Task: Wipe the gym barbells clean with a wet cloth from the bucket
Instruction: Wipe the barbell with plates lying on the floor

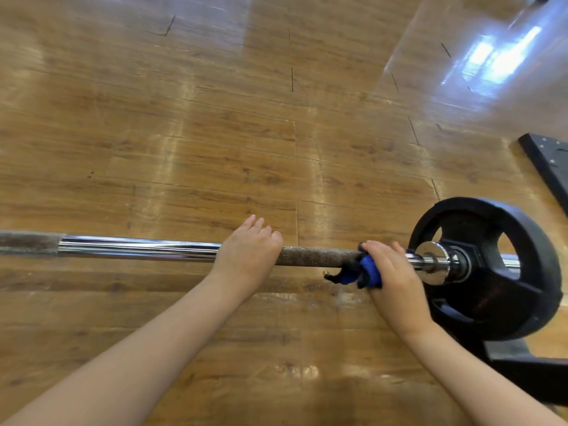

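Head view: left hand (249, 250) lies flat on barbell (138, 249); right hand (392, 272) grips cloth (367, 270) around it

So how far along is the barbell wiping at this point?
Done: cannot tell; no bucket in view. In hand: the right hand grips a blue cloth around the barbell near the weight plate, while the left hand rests on the bar. Left: the bar leftward.

The barbell (138, 249) runs off the left edge; the cloth (365, 270) is mostly hidden under the right hand (393, 275)
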Demonstrator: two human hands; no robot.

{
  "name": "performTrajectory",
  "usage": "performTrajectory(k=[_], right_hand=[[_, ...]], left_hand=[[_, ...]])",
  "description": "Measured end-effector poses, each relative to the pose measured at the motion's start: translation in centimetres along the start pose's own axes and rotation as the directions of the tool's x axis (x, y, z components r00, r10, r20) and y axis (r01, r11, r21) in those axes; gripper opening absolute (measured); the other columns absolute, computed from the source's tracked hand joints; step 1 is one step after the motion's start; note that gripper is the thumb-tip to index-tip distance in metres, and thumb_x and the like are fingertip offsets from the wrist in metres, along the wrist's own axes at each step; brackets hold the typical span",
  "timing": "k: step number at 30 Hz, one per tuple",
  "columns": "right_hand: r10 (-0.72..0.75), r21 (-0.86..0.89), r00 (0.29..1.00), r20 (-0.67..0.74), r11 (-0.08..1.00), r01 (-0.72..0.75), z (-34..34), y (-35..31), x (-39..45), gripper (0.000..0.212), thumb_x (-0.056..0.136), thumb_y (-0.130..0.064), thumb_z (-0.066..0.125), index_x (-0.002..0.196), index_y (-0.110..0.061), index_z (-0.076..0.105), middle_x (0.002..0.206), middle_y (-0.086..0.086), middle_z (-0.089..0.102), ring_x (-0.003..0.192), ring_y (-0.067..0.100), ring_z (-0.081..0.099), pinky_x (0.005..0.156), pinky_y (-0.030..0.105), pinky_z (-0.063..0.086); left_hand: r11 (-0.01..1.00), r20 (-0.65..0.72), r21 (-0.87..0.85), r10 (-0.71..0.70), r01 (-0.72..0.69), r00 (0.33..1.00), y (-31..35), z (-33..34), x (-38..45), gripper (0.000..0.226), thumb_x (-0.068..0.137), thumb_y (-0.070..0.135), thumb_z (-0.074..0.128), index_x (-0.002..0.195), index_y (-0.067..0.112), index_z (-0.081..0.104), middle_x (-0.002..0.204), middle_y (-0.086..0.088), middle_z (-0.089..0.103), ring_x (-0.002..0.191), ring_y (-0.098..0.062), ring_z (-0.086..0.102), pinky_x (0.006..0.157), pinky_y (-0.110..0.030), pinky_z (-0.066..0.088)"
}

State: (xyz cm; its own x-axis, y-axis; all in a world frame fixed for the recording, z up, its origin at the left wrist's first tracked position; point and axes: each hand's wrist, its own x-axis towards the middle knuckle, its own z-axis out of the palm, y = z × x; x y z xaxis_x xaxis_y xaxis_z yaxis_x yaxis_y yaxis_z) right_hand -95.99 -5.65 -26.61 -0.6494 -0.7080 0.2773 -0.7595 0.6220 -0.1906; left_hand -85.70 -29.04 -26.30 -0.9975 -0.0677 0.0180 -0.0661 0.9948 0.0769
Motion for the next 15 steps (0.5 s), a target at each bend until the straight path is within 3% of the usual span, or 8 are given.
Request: performTrajectory(k=[3,5,7,11,15], right_hand=[[-0.144,0.173,0.989,-0.017,0.974,0.144,1.9,-5.0,1.9,0.060,0.054,0.015,0.079,0.111,0.002,0.065,0.115,0.016,0.065,0.112,0.025,0.055,0.103,0.041,0.038],[-0.197,0.263,0.980,-0.015,0.945,0.194,3.3,-8.9,3.5,0.056,0.060,0.011,0.071,0.115,0.002,0.063,0.116,0.014,0.065,0.113,0.020,0.052,0.104,0.038,0.037],[-0.204,0.273,0.979,0.018,0.943,0.191,3.8,-10.6,3.9,0.055,0.064,0.007,0.066,0.119,0.003,0.060,0.118,0.013,0.064,0.113,0.020,0.052,0.104,0.039,0.037],[-0.178,0.114,0.982,0.055,0.979,0.171,2.2,-6.2,2.8,0.054,0.065,0.009,0.076,0.117,0.002,0.062,0.115,0.015,0.064,0.107,0.030,0.061,0.098,0.038,0.046],[-0.084,-0.014,0.994,0.065,0.996,0.085,0.5,-2.8,1.5,0.059,0.058,0.011,0.077,0.114,-0.002,0.064,0.110,0.011,0.068,0.102,0.026,0.065,0.109,0.043,0.032]], left_hand=[[0.999,-0.026,-0.052,0.001,-0.002,1.000,0.1,-0.1,0.3,0.039,0.071,-0.001,0.031,0.084,-0.004,0.068,0.084,-0.021,0.070,0.093,-0.036,0.068,0.091,-0.046,0.049],[1.000,0.065,-0.004,-0.018,0.018,0.998,0.0,-0.1,0.4,0.040,0.091,0.009,0.032,0.120,0.000,0.057,0.121,-0.017,0.061,0.126,-0.029,0.050,0.112,-0.037,0.027],[0.999,0.168,0.024,-0.038,0.034,0.985,-0.1,-0.2,0.4,0.044,0.098,0.019,0.035,0.141,0.009,0.037,0.143,-0.008,0.044,0.141,-0.023,0.027,0.117,-0.032,0.006],[0.998,0.121,0.044,-0.052,0.047,0.991,0.2,-0.8,0.1,0.048,0.089,-0.001,0.025,0.134,0.006,0.042,0.141,-0.012,0.046,0.140,-0.024,0.029,0.117,-0.032,0.006],[0.998,0.139,0.028,-0.052,0.048,0.989,0.3,-1.1,0.0,0.044,0.091,-0.003,0.033,0.133,0.006,0.042,0.142,-0.013,0.045,0.141,-0.025,0.028,0.117,-0.033,0.006]])
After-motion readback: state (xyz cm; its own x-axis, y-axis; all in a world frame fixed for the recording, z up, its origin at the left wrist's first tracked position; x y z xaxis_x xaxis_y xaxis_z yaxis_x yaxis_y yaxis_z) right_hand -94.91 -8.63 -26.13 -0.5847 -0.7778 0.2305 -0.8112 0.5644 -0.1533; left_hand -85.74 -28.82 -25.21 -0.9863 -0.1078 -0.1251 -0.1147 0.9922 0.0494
